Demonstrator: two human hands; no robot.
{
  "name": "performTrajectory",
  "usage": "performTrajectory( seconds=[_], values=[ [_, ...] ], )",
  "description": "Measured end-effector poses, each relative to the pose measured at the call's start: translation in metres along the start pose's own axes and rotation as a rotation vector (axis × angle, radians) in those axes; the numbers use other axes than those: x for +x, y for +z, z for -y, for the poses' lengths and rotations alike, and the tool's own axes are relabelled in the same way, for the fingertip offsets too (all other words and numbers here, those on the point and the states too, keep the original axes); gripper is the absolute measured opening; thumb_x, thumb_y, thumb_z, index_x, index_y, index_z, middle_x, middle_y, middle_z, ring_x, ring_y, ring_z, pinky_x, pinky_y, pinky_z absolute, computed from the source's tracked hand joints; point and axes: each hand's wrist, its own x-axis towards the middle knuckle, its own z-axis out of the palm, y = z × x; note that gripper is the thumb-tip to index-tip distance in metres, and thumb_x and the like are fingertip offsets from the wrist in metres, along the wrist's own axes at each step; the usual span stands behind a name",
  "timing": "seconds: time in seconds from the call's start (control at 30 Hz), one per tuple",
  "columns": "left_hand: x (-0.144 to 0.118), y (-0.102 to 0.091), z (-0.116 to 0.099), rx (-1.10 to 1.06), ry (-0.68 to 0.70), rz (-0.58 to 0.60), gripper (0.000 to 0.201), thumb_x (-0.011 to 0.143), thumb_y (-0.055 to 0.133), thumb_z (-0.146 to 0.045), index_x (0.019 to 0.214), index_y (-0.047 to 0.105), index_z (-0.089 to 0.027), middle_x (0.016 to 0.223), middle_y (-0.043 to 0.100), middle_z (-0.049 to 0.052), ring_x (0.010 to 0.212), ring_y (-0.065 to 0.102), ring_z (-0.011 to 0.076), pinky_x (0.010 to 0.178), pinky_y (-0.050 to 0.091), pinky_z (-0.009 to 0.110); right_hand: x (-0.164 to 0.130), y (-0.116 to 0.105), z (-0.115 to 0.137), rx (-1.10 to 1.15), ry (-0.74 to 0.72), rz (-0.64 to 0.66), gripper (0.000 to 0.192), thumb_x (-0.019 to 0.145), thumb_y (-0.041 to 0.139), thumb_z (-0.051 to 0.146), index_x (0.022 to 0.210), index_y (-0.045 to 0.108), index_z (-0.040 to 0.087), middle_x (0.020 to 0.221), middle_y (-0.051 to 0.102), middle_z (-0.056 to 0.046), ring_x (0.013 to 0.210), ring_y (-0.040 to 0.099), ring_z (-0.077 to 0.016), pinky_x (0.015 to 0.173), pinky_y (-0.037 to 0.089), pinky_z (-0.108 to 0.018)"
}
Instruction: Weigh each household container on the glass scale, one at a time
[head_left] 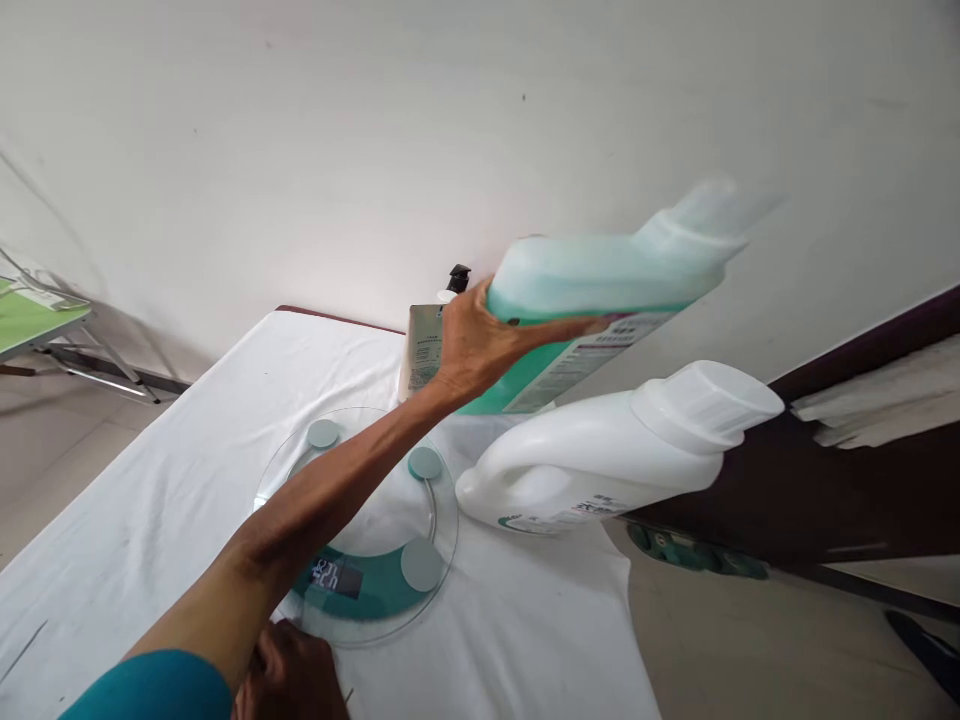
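Note:
My left hand (480, 335) reaches across and is shut on a bottle of green liquid (577, 275), thumb on its near side. The bottle's top is blurred, and I cannot tell whether its base touches the table. Next to it a white detergent bottle (592, 445) with a side handle stands on the cloth. My left forearm passes over a round glass scale (375, 595) with lit digits. My right hand (289, 670) sits low by the scale's near edge, closed, partly behind my left arm. What it holds, if anything, is hidden.
Behind my left hand stands a beige packet or bottle (424, 350) near a black pump top (459, 275). A white cloth (225, 390) covers the table, against the wall (300, 150). A green folding table (45, 315) is at far left, a dark cabinet (825, 500) at right.

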Motion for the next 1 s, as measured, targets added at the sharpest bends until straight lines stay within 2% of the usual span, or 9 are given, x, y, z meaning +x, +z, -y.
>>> performTrajectory(
  seconds=[0.13,0.23,0.3,0.37,0.47,0.57,0.73,0.83,1.0],
  values=[
    [0.004,-0.011,-0.06,0.0,0.153,0.019,0.042,0.063,0.096,-0.046,0.076,0.067,-0.018,0.078,0.071,0.003,0.078,0.068,0.0197,0.063,0.057,0.032,0.003,-0.019,-0.01,0.083,-0.066,-0.018,0.019,0.077,0.068,0.028,0.077,0.049,0.024,0.068,0.056,0.001,0.053,0.054,-0.0169,0.041,0.029,-0.033],
    [0.0,-0.034,-0.104,-0.021,0.299,0.041,0.025,0.074,0.091,-0.034,0.083,0.073,-0.02,0.086,0.075,0.003,0.088,0.074,0.0205,0.074,0.063,0.034,0.008,-0.031,-0.012,0.14,-0.098,-0.005,0.015,0.085,0.065,0.022,0.078,0.051,0.023,0.07,0.057,0.001,0.058,0.056,-0.0165,0.047,0.034,-0.032],
    [-0.008,-0.055,-0.129,0.049,0.329,0.0,0.027,0.073,0.093,-0.04,0.076,0.071,-0.024,0.084,0.075,0.002,0.09,0.074,0.0228,0.072,0.064,0.035,0.01,-0.034,-0.013,0.15,-0.083,0.004,0.016,0.088,0.064,0.019,0.079,0.052,0.023,0.07,0.059,0.001,0.061,0.058,-0.0167,0.051,0.036,-0.031],
    [-0.021,-0.079,-0.149,0.126,0.345,-0.055,0.037,0.069,0.093,-0.052,0.067,0.067,-0.025,0.079,0.072,0.001,0.092,0.075,0.025,0.068,0.063,0.035,0.011,-0.034,-0.013,0.159,-0.085,0.033,0.017,0.091,0.064,0.02,0.08,0.052,0.022,0.072,0.061,0.001,0.063,0.059,-0.0164,0.055,0.037,-0.03],
    [-0.05,-0.113,-0.163,0.156,0.363,-0.126,0.046,0.065,0.094,-0.056,0.062,0.062,-0.022,0.076,0.071,0.0,0.089,0.075,0.0244,0.066,0.062,0.033,0.01,-0.033,-0.015,0.155,-0.075,0.078,0.017,0.093,0.065,0.019,0.082,0.053,0.023,0.075,0.064,0.001,0.068,0.061,-0.0163,0.059,0.037,-0.029],
    [-0.079,-0.143,-0.159,0.137,0.282,-0.204,0.045,0.06,0.097,-0.049,0.063,0.063,-0.02,0.072,0.069,0.001,0.08,0.074,0.0218,0.062,0.062,0.031,0.01,-0.033,-0.016,0.151,-0.068,0.098,0.02,0.095,0.063,0.018,0.08,0.051,0.023,0.076,0.063,0.001,0.068,0.06,-0.0152,0.059,0.033,-0.03],
    [-0.107,-0.179,-0.124,0.16,0.096,-0.274,0.048,0.051,0.099,-0.046,0.064,0.063,-0.017,0.063,0.064,-0.001,0.066,0.069,0.0172,0.052,0.054,0.026,0.01,-0.036,-0.016,0.145,-0.073,0.093,0.02,0.098,0.058,0.018,0.08,0.051,0.022,0.077,0.063,0.001,0.069,0.059,-0.014,0.06,0.03,-0.031],
    [-0.112,-0.187,-0.103,0.178,0.028,-0.274,0.047,0.049,0.099,-0.045,0.064,0.065,-0.016,0.062,0.065,-0.001,0.062,0.067,0.0161,0.051,0.053,0.025,0.009,-0.035,-0.016,0.131,-0.08,0.082,0.02,0.099,0.057,0.019,0.081,0.051,0.022,0.076,0.063,0.001,0.067,0.058,-0.0141,0.061,0.028,-0.031],
    [-0.116,-0.183,-0.078,0.153,-0.037,-0.214,0.047,0.046,0.1,-0.043,0.07,0.072,-0.015,0.073,0.073,0.003,0.07,0.071,0.0202,0.058,0.058,0.029,0.009,-0.034,-0.016,0.116,-0.076,0.084,0.019,0.1,0.056,0.02,0.081,0.053,0.022,0.075,0.063,0.001,0.067,0.057,-0.0147,0.06,0.028,-0.032]
  ],
)
